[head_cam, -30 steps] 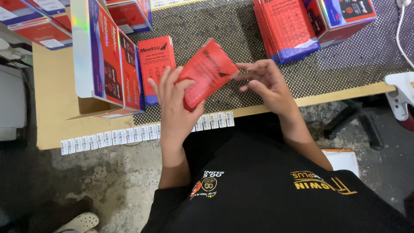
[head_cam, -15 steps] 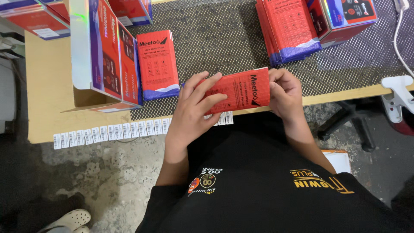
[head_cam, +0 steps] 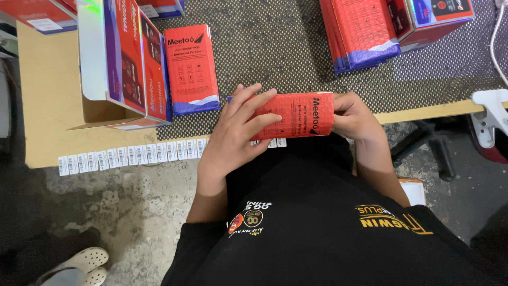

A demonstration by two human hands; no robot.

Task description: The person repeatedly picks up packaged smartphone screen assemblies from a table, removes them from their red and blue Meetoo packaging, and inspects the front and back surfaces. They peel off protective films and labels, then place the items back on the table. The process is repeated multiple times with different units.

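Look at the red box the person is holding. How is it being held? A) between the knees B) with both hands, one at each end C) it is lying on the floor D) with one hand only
B: the left hand lies over one end of the red box and the right hand grips the other end, at the table edge.

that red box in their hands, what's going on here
A person holds a flat red box sideways at the near table edge, left hand spread over its face, right hand gripping its end. Another red box lies flat on the dark mat, with an open carton to its left, a stack of red boxes farther back, and a strip of white labels along the edge.
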